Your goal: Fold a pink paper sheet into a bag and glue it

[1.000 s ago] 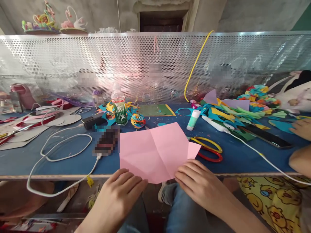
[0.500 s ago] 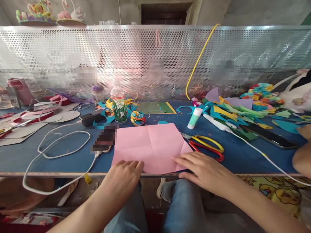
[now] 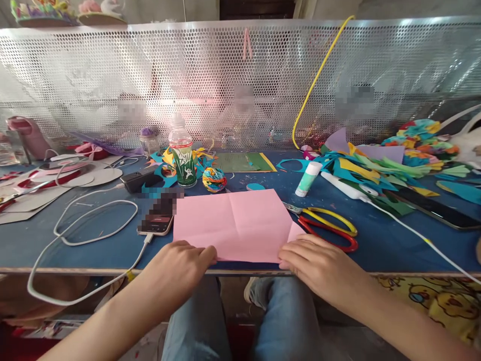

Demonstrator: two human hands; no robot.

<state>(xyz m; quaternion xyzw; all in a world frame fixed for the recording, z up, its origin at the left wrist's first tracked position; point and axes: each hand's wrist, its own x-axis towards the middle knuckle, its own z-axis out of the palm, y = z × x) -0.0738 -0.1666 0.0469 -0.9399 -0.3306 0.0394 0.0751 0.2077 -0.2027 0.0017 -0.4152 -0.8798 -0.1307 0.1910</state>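
A creased pink paper sheet [image 3: 233, 223] lies flat on the blue table [image 3: 376, 240] in front of me. My left hand [image 3: 176, 268] rests at the sheet's near left corner, fingers curled and pressed together against its edge. My right hand [image 3: 319, 263] lies over the near right corner, fingers together and pressing down where a small flap of the paper sticks out. Both hands touch the paper at the table's front edge.
Yellow and red scissors [image 3: 330, 228] lie right of the paper. A phone [image 3: 158, 218] on a white cable [image 3: 86, 220] sits left. Behind stand a bottle [image 3: 182, 158], a coloured ball [image 3: 214, 179], a glue stick [image 3: 307, 179] and paper scraps [image 3: 376, 168]. A perforated metal screen [image 3: 240, 80] closes the back.
The pink sheet has been turned from a tilted position to square with the table edge and pulled flat. Both hands slid to its near corners.
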